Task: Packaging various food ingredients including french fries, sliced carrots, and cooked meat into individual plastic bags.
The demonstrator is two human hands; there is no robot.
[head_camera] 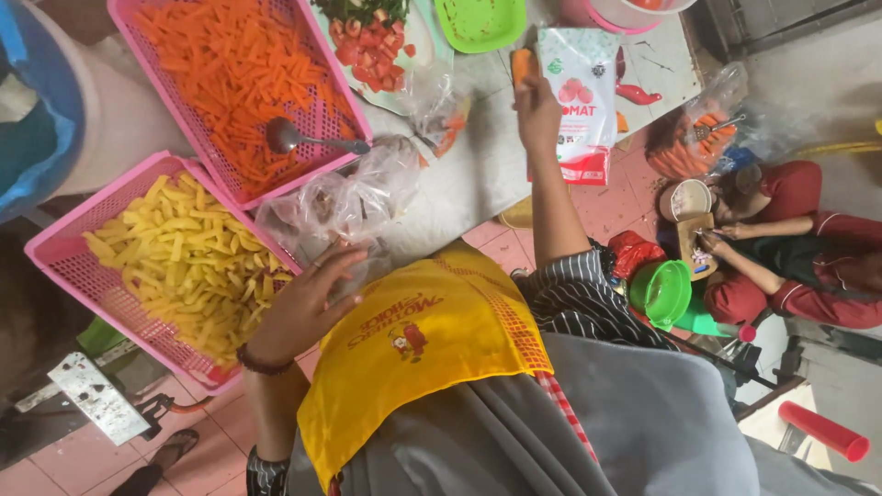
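Observation:
My right hand (538,115) reaches out over the white table (478,170) and is shut on a short orange carrot piece (521,66), right beside a white and red sauce pouch (581,101). Wearing a dark bead bracelet, my left hand (308,298) has its fingers spread and rests at the table's near edge. It touches a crumpled clear plastic bag (340,202), next to a pink basket (64,253) of yellow cut sticks (188,262). A yellow apron (432,340) covers my front.
A second pink basket (207,161) holds carrot sticks (230,69) and a metal spoon (299,138). Chopped tomato (367,41) on a plate and a green plate (478,23) sit further back. A person in red (790,248) works on the floor at right, near a green bowl (661,292) and bagged carrots (684,147).

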